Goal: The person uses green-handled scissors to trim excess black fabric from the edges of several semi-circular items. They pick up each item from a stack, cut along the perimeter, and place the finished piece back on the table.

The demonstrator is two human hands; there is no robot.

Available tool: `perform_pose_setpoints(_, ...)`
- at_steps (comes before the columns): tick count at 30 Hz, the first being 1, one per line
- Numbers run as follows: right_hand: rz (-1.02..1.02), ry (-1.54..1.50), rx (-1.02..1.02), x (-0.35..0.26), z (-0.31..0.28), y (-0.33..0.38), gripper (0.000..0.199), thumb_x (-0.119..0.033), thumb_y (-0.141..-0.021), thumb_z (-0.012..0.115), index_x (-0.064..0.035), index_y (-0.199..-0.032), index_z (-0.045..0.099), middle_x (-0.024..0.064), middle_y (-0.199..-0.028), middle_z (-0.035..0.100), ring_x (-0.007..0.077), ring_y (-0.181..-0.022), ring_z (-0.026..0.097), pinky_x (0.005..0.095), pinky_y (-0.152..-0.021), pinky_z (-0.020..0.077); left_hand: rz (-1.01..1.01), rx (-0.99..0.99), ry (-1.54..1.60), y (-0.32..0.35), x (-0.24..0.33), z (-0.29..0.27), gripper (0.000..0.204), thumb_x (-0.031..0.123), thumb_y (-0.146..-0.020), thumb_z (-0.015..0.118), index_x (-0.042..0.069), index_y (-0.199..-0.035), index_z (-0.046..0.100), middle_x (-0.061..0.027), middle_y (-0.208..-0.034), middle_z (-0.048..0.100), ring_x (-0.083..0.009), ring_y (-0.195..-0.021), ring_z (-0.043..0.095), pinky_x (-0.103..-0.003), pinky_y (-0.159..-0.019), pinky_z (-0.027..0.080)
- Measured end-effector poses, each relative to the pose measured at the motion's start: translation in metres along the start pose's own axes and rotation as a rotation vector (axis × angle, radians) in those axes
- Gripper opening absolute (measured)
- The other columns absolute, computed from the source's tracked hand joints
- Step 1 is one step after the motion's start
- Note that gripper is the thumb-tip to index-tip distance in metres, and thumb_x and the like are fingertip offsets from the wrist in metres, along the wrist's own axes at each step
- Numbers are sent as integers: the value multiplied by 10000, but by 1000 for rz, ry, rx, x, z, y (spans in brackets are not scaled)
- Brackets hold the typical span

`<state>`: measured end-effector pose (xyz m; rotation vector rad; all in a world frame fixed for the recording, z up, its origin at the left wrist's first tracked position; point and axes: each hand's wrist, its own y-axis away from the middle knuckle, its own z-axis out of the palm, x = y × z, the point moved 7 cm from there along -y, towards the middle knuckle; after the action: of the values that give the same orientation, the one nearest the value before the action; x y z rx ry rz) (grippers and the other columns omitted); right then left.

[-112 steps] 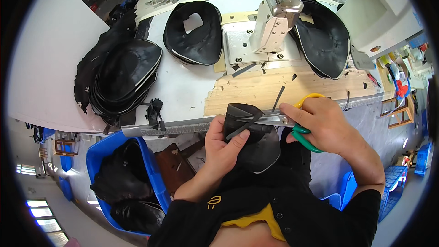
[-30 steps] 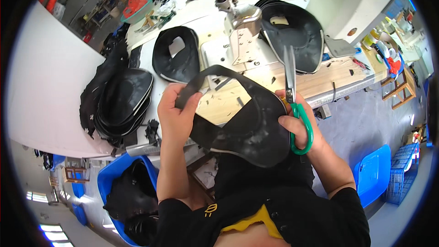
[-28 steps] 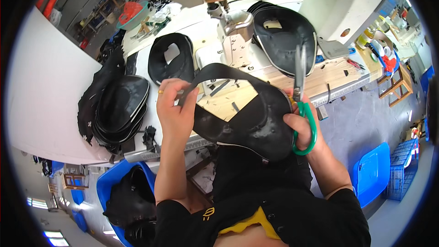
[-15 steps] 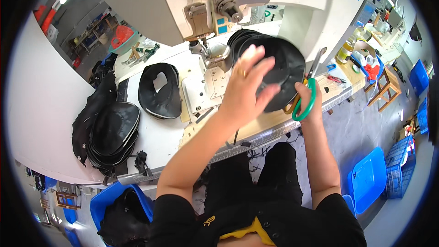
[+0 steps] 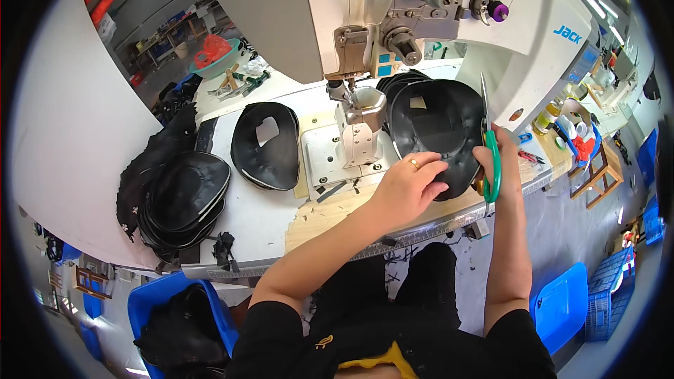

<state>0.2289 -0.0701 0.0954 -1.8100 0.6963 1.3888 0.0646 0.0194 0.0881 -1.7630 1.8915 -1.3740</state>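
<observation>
A black, bowl-shaped moulded piece lies to the right of the sewing machine's metal post, with a small pale patch inside it. My left hand is at its near edge, fingers bent and thumb close to them, closed on the rim. My right hand grips scissors with green handles beside the piece's right edge, blades pointing away from me. Behind lie more black pieces, stacked. Left of the post sits another black piece with a pale patch.
The sewing machine rises over the table. At the left are a pile of black pieces and black scraps. Red-handled snips lie at the right. Blue bins stand below, and a ruler strip edges the table.
My left hand has come down from over the middle of the black piece to its near rim. The scissors now point more directly away from me. The whole view has shifted.
</observation>
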Motion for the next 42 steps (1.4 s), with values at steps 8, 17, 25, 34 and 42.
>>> perform_pose_setpoints(8,-58,-148,-113,21,15,-8,616,-15,-695,534,62,-1288,384,73,-729,554,110,-427,481,239,-365,380,-112,-246,-259,0,-26,15,732,599,-747,604,85,-1258,499,-170,-1365,401,-362,-1301,322,-662,-1005,194)
perform_pose_setpoints(17,160,-190,-167,27,7,16,589,-46,-710,544,80,-1264,385,56,-748,540,119,-461,511,230,-367,398,-46,-398,-300,22,-12,19,749,579,-715,650,102,-1270,493,-155,-1366,405,-345,-1309,319,-692,-990,181)
perform_pose_setpoints(25,10,-36,111,31,12,-13,553,-185,-791,688,35,-1230,433,112,-788,589,179,-491,547,278,-422,428,-163,-131,-275,-14,-40,-3,627,554,-807,576,75,-1211,555,-176,-1314,472,-380,-1266,373,-586,-1015,251)
perform_pose_setpoints(34,-339,479,130,-9,33,5,527,-182,-768,732,-21,-1210,494,143,-951,638,237,-794,619,330,-732,482,-220,-365,-238,-8,-61,37,723,589,-810,541,102,-1333,433,-178,-1470,255,-364,-1380,167,-663,-981,225)
perform_pose_setpoints(42,-407,508,296,10,2,25,462,-77,-849,653,36,-1252,455,71,-899,605,100,-771,532,224,-702,439,-150,-189,11,35,-27,-26,521,428,-805,640,91,-1192,552,-96,-1315,481,-284,-1318,336,-639,-1045,135)
